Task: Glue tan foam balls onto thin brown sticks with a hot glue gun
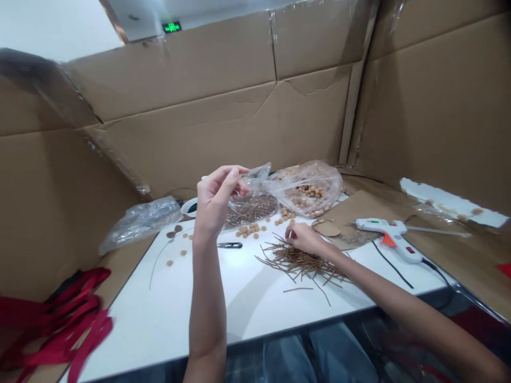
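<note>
My left hand [221, 197] is raised above the table, its fingers curled in and the thumb against them. Whatever it may hold is too small or hidden to make out. At the near edge of a heap of thin brown sticks [303, 263], my right hand [304, 237] has its fingers bent together, and what is between them cannot be made out. Small tan balls [248, 230] lie loose between the two hands. Below them rests a small black-handled cutter [230, 245]. Behind my left hand is a clear bag of brown sticks [253, 208].
A clear bag of tan balls [311, 191] sits at the back. On the right, a white glue gun [393, 234] lies on brown cardboard [371, 205]. Farther left are a wire with brown pieces [172, 233], a white bowl [186, 208] and red fabric [75, 324]. Cardboard walls [199, 122] enclose the table.
</note>
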`<state>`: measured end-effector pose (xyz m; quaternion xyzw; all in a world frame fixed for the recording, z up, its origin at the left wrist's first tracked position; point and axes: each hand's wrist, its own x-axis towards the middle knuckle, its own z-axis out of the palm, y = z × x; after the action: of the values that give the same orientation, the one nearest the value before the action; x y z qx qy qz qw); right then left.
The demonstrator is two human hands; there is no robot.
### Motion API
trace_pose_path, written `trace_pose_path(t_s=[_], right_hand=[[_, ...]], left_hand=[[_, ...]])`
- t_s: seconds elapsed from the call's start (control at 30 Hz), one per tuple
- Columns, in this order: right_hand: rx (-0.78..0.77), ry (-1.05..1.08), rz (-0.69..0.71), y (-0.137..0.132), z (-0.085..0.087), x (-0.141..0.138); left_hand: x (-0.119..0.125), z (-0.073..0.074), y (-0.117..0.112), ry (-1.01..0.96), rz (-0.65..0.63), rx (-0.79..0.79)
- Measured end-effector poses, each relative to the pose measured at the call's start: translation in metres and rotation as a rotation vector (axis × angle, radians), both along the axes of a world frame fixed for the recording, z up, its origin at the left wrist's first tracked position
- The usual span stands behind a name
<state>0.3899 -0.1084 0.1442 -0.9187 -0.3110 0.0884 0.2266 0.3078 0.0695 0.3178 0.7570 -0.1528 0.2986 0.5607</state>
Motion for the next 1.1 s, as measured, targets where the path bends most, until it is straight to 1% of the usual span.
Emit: trace_pose_path(t_s=[0.07,0.1,0.17,0.2,0.23,0.27,0.3,0.37,0.43,0.47,0.5,0.53,0.57,0.6,0.67,0.73,0.83,0.9,0.97,1.03,1.1], right_hand=[[0.016,0.003,-0.027,0.010,-0.007,0.009],[0.029,0.001,-0.040,0.013,-0.008,0.012],[0.064,-0.012,-0.071,0.013,-0.005,0.013],[0.086,-0.023,-0.089,0.010,-0.002,0.011],[0.111,-0.035,-0.109,0.003,0.003,0.006],[0.136,-0.049,-0.134,-0.007,0.007,0.000],[0.161,-0.064,-0.167,-0.021,0.011,-0.008],[0.193,-0.104,-0.280,-0.056,0.017,-0.030],[0.182,-0.148,-0.486,-0.097,0.015,-0.053],[0.163,-0.176,-0.630,-0.118,0.011,-0.064],[0.132,-0.202,-0.775,-0.138,0.006,-0.072],[0.093,-0.220,-0.893,-0.155,-0.001,-0.077],[0.019,-0.247,-0.973,-0.170,-0.008,-0.081],[-0.078,-0.283,-0.993,-0.182,-0.016,-0.082],[-0.151,-0.283,-0.963,-0.199,-0.029,-0.077],[-0.157,-0.265,-0.914,-0.207,-0.039,-0.069],[-0.150,-0.255,-0.890,-0.212,-0.046,-0.058],[-0.134,-0.243,-0.884,-0.215,-0.047,-0.052],[-0.101,-0.217,-0.867,-0.217,-0.047,-0.046],[-0.052,-0.170,-0.835,-0.220,-0.047,-0.040],[0.010,-0.115,-0.805,-0.223,-0.046,-0.033]], left_hand=[[0.000,0.001,0.003,0.008,0.019,0.026],[0.003,0.001,0.004,0.008,0.035,0.044],[0.013,-0.007,0.007,0.030,0.082,0.108],[0.020,-0.016,0.008,0.065,0.109,0.174],[0.028,-0.027,0.010,0.122,0.129,0.258],[0.036,-0.041,0.013,0.210,0.142,0.383],[0.044,-0.059,0.015,0.313,0.141,0.555],[0.056,-0.097,0.021,0.416,0.117,0.663],[0.060,-0.135,0.028,0.476,0.137,0.733],[0.060,-0.151,0.032,0.494,0.150,0.766],[0.059,-0.164,0.036,0.501,0.167,0.795],[0.058,-0.174,0.039,0.501,0.183,0.820],[0.056,-0.182,0.041,0.500,0.195,0.842],[0.054,-0.186,0.043,0.496,0.204,0.860],[0.051,-0.189,0.041,0.487,0.216,0.887],[0.051,-0.187,0.033,0.477,0.226,0.903],[0.054,-0.184,0.011,0.452,0.215,0.905],[0.060,-0.184,-0.007,0.434,0.155,0.892],[0.068,-0.186,-0.023,0.426,0.054,0.871],[0.077,-0.190,-0.036,0.432,-0.041,0.837],[0.082,-0.193,-0.044,0.445,-0.104,0.781]])
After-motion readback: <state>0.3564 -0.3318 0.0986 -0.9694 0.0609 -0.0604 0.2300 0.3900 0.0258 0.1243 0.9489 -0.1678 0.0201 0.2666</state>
